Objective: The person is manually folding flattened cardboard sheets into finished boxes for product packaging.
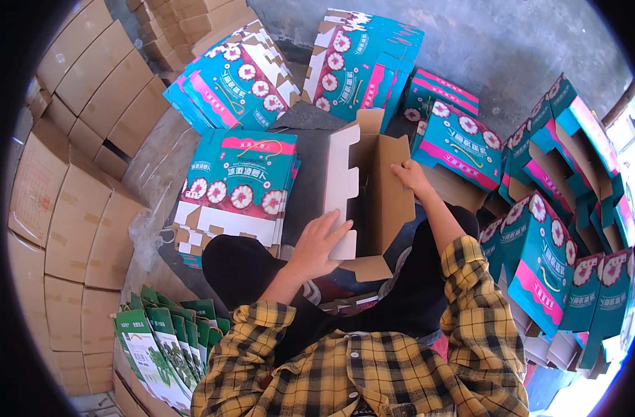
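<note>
An unfolded cardboard gift box (394, 201) stands between my knees with its top open. Its inside is plain brown, and a white notched flap (338, 184) rises along its left side. My left hand (316, 247) lies against the lower part of that flap, fingers stretched and slightly apart. At the far right corner, my right hand (413, 176) pinches the brown upper edge of the box, thumb and fingers on either side of the board. The printed outer faces of this box are mostly hidden.
Flat teal and pink printed box blanks (241, 174) lie in a stack left of my knees, with more stacks (359, 66) behind. Erected teal boxes (540, 257) crowd the right. Brown cartons (81, 208) form a wall at left. Green printed packages (161, 340) sit lower left.
</note>
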The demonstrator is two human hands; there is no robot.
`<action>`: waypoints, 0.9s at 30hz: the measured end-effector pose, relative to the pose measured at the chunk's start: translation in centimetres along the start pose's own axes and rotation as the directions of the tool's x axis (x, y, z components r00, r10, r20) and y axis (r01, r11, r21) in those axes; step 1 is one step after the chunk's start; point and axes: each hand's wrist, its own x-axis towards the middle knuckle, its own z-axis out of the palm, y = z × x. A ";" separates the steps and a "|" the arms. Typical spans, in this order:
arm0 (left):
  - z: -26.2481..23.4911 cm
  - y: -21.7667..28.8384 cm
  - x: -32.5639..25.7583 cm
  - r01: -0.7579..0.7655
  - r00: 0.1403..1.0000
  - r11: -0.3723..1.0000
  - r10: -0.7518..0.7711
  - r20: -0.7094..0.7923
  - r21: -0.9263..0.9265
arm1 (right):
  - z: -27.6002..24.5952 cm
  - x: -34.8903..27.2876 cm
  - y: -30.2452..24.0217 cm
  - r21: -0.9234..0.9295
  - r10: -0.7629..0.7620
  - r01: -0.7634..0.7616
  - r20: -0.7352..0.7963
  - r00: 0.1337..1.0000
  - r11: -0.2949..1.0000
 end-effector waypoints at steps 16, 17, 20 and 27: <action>0.1 0.0 -0.1 0.025 0.981 0.998 -0.037 0.188 0.066 | 1.0 -0.5 0.1 0.022 -0.052 0.049 0.120 0.991 0.999; 0.2 0.0 -0.1 0.025 0.982 0.997 -0.037 0.188 0.068 | 1.0 -0.8 -0.3 0.023 -0.054 0.052 0.120 0.991 0.998; 0.5 0.0 -0.2 0.038 0.980 0.997 -0.051 0.193 0.066 | 0.6 -1.3 -0.7 0.051 -0.049 0.046 0.077 0.996 0.998; 0.6 0.0 -0.3 0.049 0.977 0.996 -0.063 0.203 0.073 | 0.6 -1.3 -0.7 0.060 -0.034 0.029 0.094 0.995 0.998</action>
